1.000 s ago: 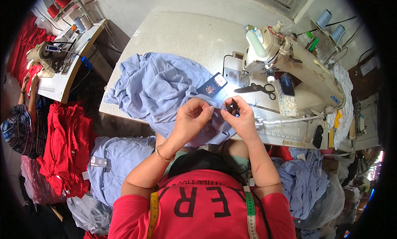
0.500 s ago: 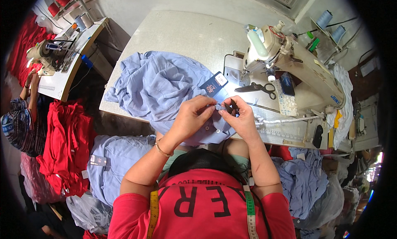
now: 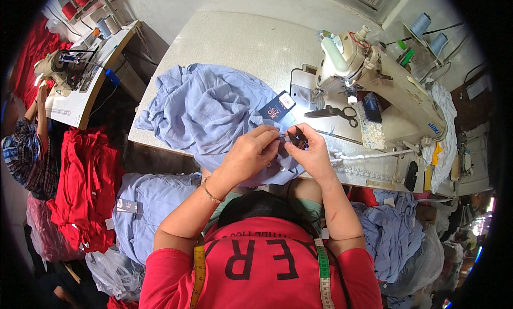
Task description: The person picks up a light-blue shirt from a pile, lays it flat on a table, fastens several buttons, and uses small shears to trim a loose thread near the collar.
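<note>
A light blue shirt (image 3: 208, 106) lies bunched over the front edge of the sewing table, a few small buttons showing near its lower part. My left hand (image 3: 255, 151) pinches a bit of its cloth between thumb and fingers. Close beside it, my right hand (image 3: 310, 151) is closed round small black thread snips (image 3: 297, 137), their blades pointing up and toward the left hand. Both hands almost touch at the cloth; the exact spot between the fingertips is partly hidden. A dark blue hang tag (image 3: 277, 107) rests on the shirt just beyond them.
A sewing machine (image 3: 374, 79) stands at the right, with black scissors (image 3: 334, 114) and a dark phone (image 3: 371, 107) before it. Blue garments (image 3: 152, 202) and red garments (image 3: 88, 186) are piled at the left. Another person's arm (image 3: 40, 108) works at a second machine (image 3: 56, 71).
My left fingers have curled in more tightly at the cloth. The snips in my right hand have turned slightly, showing more of their blades. The shirt has barely moved.
</note>
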Motion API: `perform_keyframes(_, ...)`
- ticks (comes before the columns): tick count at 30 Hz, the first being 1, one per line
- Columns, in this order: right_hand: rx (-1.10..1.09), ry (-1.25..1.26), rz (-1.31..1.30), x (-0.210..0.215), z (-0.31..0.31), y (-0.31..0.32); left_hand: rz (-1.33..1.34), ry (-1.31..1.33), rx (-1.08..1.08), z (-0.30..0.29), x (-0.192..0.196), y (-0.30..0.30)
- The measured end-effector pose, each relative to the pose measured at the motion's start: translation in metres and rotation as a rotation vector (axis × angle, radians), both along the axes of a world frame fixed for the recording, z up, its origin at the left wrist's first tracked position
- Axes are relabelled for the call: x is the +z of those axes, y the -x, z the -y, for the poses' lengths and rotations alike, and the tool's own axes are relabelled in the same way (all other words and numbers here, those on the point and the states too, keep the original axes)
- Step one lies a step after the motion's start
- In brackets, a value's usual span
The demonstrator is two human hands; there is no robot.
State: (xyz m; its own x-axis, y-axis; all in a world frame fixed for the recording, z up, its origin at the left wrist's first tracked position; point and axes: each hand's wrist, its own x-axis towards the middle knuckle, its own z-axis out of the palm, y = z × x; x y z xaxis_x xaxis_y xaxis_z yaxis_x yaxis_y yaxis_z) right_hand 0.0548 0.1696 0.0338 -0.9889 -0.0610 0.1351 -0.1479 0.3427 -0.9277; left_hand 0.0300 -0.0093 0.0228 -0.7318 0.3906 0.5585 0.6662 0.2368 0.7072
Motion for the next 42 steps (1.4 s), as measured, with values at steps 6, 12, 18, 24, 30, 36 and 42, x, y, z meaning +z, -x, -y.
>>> perform_keyframes(6,-0.011,0.020,0.032,-0.004,0.001,0.001,-0.050,0.044,0.022,-0.001,-0.002,-0.001)
perform_keyframes(12,0.035,0.078,0.162,-0.005,-0.004,0.002,-0.129,0.135,0.082,-0.002,-0.007,-0.003)
perform_keyframes(18,0.051,0.181,0.153,-0.007,-0.004,0.004,-0.155,0.218,0.067,-0.001,-0.003,-0.008)
perform_keyframes(24,0.065,0.101,0.158,-0.003,-0.002,0.004,-0.079,0.063,0.026,0.000,-0.005,-0.004)
perform_keyframes(30,0.097,0.247,0.341,-0.003,-0.009,0.012,0.407,-0.415,-0.214,0.004,-0.023,0.011)
perform_keyframes(36,0.118,0.202,0.330,-0.003,-0.014,0.014,0.801,-0.770,-0.258,0.012,-0.008,0.016)
perform_keyframes(42,0.073,0.225,0.272,0.009,-0.009,0.008,0.112,-0.089,-0.041,0.001,0.006,-0.002)
